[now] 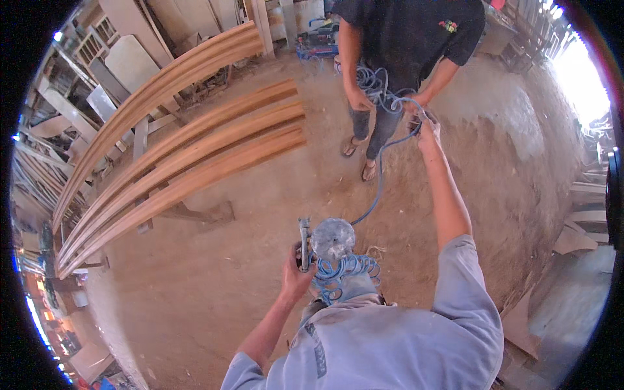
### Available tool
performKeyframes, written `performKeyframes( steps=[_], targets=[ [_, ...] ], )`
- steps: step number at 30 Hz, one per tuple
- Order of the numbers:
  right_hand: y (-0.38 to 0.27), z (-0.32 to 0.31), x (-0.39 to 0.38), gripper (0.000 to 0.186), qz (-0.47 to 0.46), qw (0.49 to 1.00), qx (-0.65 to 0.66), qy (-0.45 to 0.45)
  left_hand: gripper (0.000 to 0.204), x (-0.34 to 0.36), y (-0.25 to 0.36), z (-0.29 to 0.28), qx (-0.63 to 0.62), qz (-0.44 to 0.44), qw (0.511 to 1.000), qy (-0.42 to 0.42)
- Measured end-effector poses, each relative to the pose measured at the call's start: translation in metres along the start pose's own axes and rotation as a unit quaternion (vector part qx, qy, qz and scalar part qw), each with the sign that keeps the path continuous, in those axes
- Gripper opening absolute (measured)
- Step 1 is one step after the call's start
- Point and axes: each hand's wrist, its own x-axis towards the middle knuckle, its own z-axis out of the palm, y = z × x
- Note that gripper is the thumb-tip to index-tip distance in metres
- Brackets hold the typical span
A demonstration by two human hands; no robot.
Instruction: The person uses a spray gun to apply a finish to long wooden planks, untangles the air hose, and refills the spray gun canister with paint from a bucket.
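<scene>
- One blue hose (pixel 381 179) hangs between the right hand (pixel 428 133) and a dusty grey disc (pixel 333 239); likely light, springy, easiest gripped mid-length.
- Left hand (pixel 298 274): fingers wrapped round a grey tool (pixel 303 235), probably hard, heavier; its shaft suits gripping.
- Right fingers' closure: cannot tell; disc hides the hose's lower run.

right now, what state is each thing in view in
grey elongated metal tool: held in the left hand
round grey metal-looking piece: mottled
thin blue flexible hose: partly looped, partly strung out to the right hand
long brown wooden mouldings: laid roughly side by side
dark flat sandals: worn by the co-worker
</scene>
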Motion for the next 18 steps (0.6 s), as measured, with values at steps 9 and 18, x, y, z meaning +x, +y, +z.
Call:
performKeyframes(
  steps=[9, 18],
  targets=[
    [0.048, -0.040, -0.063, 0.018, -0.001, 1.000, 0.019, 0.012, 0.052, -0.002, -0.038, -0.011, -0.051, -0.028, 0.998, 0.005],
    [0.059, -0.044, -0.166, 0.019, -0.011, 0.995, 0.095, 0.041, 0.049, -0.032, -0.027, -0.039, -0.014, -0.038, 0.999, -0.001]
  ],
)
